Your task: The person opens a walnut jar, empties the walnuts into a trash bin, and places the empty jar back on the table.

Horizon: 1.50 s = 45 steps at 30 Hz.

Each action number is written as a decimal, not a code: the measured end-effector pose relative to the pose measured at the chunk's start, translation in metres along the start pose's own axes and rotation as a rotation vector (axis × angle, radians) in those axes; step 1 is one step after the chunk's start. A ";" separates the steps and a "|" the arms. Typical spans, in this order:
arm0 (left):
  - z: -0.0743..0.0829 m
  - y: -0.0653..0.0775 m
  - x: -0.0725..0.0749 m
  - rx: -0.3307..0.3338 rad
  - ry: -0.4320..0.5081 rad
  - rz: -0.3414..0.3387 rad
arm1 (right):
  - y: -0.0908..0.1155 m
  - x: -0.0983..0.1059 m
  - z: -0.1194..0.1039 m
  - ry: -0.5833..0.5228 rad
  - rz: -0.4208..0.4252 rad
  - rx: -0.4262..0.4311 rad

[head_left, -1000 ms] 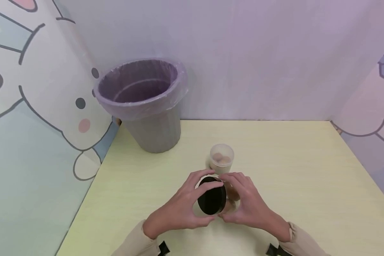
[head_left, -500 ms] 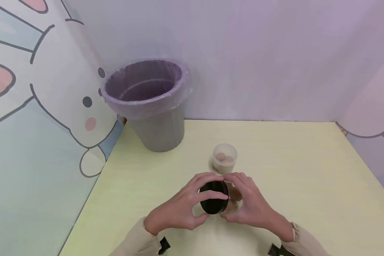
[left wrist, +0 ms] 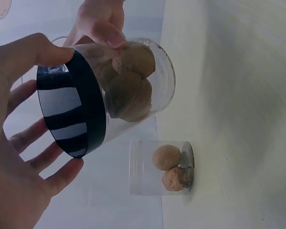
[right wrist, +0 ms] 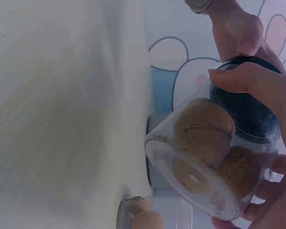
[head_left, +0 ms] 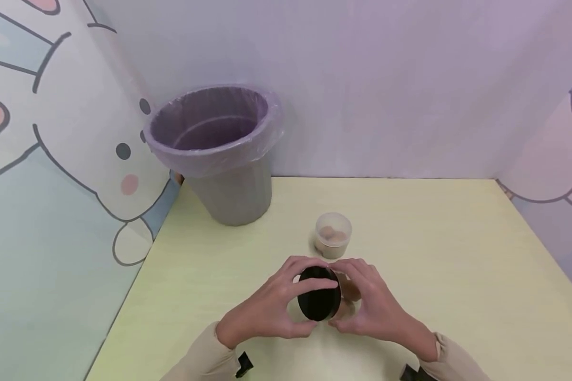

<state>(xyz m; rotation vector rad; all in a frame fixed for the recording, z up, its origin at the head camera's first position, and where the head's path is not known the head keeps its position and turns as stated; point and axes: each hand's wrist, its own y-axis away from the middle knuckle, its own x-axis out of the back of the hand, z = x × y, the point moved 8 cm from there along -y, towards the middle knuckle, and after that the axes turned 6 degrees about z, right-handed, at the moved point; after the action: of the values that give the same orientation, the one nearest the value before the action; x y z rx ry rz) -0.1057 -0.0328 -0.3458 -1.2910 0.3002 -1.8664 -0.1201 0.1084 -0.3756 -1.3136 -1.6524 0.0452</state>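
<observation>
A clear jar (left wrist: 117, 98) with several walnuts inside is held tilted between the two hands. My left hand (head_left: 267, 307) grips its black lid (head_left: 318, 304), thumb on one side and fingers spread round the rim. The jar's transparent body is in my right hand (head_left: 378, 309), with the thumb and fingers curled round it; the jar's base (right wrist: 193, 179) shows in the right wrist view. Just beyond the hands, an uncovered clear plastic jar (head_left: 332, 244) stands upright on the table. A few walnuts (left wrist: 171, 167) lie at its bottom.
A grey bin (head_left: 240, 193) with a thin plastic liner folded over its rim stands at the table's back left. The pale yellow table (head_left: 424, 227) meets a plain wall behind. Walls with cartoon rabbits (head_left: 90, 121) flank it.
The left hand's index finger shifts slightly across the lid, and the lid's tilt changes a little. The right hand keeps its grip. The head view sways sideways slightly.
</observation>
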 end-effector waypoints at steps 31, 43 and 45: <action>0.020 -0.004 -0.005 -0.127 -0.053 -0.097 | 0.003 0.002 0.005 0.010 0.014 0.004; 0.014 -0.003 -0.010 -0.115 -0.086 -0.108 | 0.001 0.005 0.004 0.004 0.002 0.000; 0.013 -0.004 -0.010 -0.112 -0.080 -0.093 | 0.002 0.005 0.004 0.002 0.002 -0.002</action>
<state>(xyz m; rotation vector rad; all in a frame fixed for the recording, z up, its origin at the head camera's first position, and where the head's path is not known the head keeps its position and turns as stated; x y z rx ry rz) -0.0948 -0.0196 -0.3444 -1.4741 0.3109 -1.8927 -0.1217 0.1150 -0.3757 -1.3165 -1.6503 0.0431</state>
